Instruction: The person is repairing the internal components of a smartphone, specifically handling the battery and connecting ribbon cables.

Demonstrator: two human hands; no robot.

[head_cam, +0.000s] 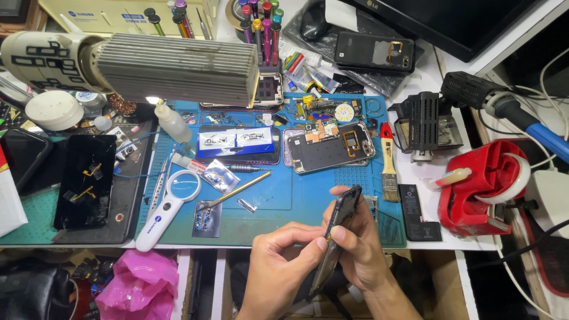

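I see my left hand (278,261) and right hand (358,246) both pinching a thin dark phone frame (338,234), held edge-on and tilted, just over the near edge of the blue rubber work mat (284,201)

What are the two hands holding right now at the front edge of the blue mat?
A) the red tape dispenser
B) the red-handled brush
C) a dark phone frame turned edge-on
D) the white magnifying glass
C: the left hand and the right hand both grip the dark phone frame, turned edge-on, while the magnifying glass, brush and tape dispenser lie untouched.
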